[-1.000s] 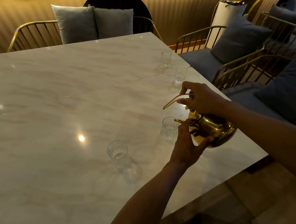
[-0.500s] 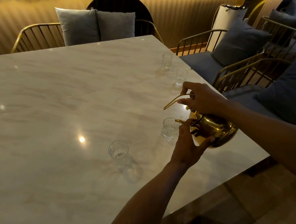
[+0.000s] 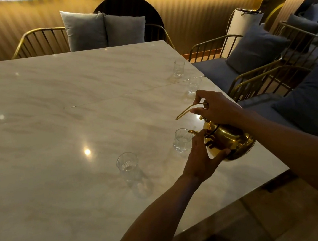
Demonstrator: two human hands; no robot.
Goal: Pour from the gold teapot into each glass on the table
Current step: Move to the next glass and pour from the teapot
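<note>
A gold teapot (image 3: 228,141) is tilted to the left above the marble table (image 3: 57,120), near its right edge. My right hand (image 3: 217,108) grips the teapot's thin gold handle from above. My left hand (image 3: 202,157) holds the pot's body, thumb under its belly. The spout tip sits over the rim of a clear glass (image 3: 181,140). Another clear glass (image 3: 128,165) stands to the left, closer to me. Two more glasses stand farther along the right edge, one (image 3: 193,85) near and one (image 3: 179,69) beyond it.
Gold-framed chairs with grey cushions (image 3: 256,47) line the table's right side, close to its edge. A gold bench with two grey pillows (image 3: 104,29) stands behind the far edge. A seam (image 3: 128,95) crosses the tabletop.
The hands and teapot have stayed over the same glass. The view has shifted slightly; nothing else moved.
</note>
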